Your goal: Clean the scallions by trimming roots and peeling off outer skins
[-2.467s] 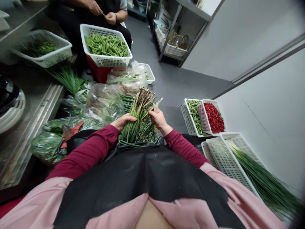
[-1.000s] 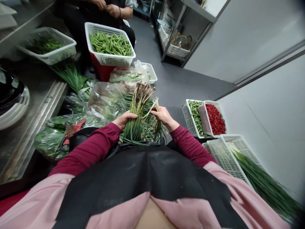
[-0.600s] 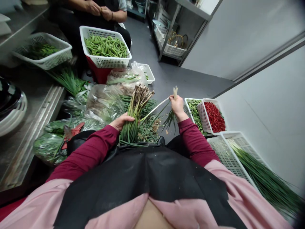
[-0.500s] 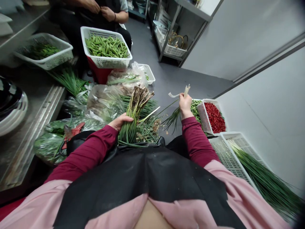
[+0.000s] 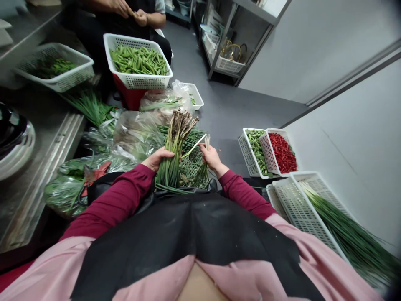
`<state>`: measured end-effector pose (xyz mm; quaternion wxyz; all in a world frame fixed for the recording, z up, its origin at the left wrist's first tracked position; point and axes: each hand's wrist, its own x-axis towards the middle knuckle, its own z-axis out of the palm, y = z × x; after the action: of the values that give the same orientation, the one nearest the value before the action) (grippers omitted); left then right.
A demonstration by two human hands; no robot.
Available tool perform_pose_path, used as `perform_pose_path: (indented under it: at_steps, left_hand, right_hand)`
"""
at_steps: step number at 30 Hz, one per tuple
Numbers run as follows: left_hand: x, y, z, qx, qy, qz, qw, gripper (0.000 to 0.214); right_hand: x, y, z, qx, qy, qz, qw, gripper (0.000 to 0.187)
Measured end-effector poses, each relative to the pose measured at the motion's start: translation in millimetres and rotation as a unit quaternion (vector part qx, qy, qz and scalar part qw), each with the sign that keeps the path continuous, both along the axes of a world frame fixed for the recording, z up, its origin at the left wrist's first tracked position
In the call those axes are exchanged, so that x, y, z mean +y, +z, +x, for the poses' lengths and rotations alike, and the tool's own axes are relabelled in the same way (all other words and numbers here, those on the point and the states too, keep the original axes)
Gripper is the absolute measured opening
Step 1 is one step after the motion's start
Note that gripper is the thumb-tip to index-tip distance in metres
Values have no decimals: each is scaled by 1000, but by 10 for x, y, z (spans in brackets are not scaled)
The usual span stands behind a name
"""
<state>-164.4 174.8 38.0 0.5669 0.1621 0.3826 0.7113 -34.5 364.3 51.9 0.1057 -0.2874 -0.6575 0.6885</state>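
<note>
A thick bunch of long green onions with brown, muddy ends [image 5: 175, 140] is standing up over the person's lap, with the muddy ends pointing away. The person's left hand [image 5: 159, 159] is gripping this bunch around the middle. One thin onion with a clean white end [image 5: 197, 146] is poking out of it to the right. The person's right hand [image 5: 211, 157] is holding a small bunch of onions with clean white ends [image 5: 207, 143]; whether its fingers are also touching the lone onion, nobody can tell from here.

A messy pile of green and tan leaf bits [image 5: 191, 170] is lying below. Past the thick bunch, a cloudy plastic bag [image 5: 136, 131] is sitting on the left. Farther off, a white plastic basket with holes [image 5: 145, 81] is holding lots of long green peppers [image 5: 139, 60], and a co-worker's hands [image 5: 141, 18] are moving behind it. Over on the right, a white basket [image 5: 267, 151] is holding bright red chili peppers [image 5: 282, 152]. Nearer, a long white basket [image 5: 308, 221] is carrying clean green onions [image 5: 341, 228] that are sticking out over its edge.
</note>
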Motion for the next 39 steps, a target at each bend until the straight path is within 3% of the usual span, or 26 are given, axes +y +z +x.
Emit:
perform_pose_path:
  at_steps: [2,5,8,10,12,14,16,18,20,25,29,33,39]
  left_hand:
    - [19,1,25,-2,-10,0,1000,44]
    - [39,10,56,-10,-24,5,1000,42]
    - [39,9,51,-23,-44,11,999,39]
    - [35,-1,33,-32,-53,20,998,38]
    - [33,-13,21,-36,-52,37,997,38]
    - [36,-18,27,-35,-50,52,997,40]
    - [39,-10,50,-35,-56,56,996,43]
    - [37,5,79,-41,-60,52,996,49]
    - [30,18,97,-47,-58,50,996,53]
    - [18,-3,54,-54,-54,67,995,57]
    - [31,-48,6,-52,-58,81,994,56]
    - [32,-53,8,-47,-63,89,993,55]
    - [16,43,78,-25,-60,68,996,55]
  right_hand:
    - [-74,179,-45,34,25,-80,996,44]
    - [-145,305,-109,56,49,-119,990,46]
    - [1,289,-142,82,-73,-61,992,46]
    - [195,289,-144,118,-196,18,973,44]
    - [335,335,-133,144,-257,78,953,41]
    - [310,405,-120,128,-218,106,962,39]
    - [112,459,-121,75,-97,111,986,36]
    - [-153,472,-139,33,22,86,995,35]
    - [-350,452,-160,20,78,36,996,34]
    - [-327,379,-112,-1,67,-75,995,35]
    - [-225,331,-1,12,100,-122,987,35]
    - [-218,285,45,17,109,-113,988,37]
    - [-262,255,42,14,49,-59,997,33]
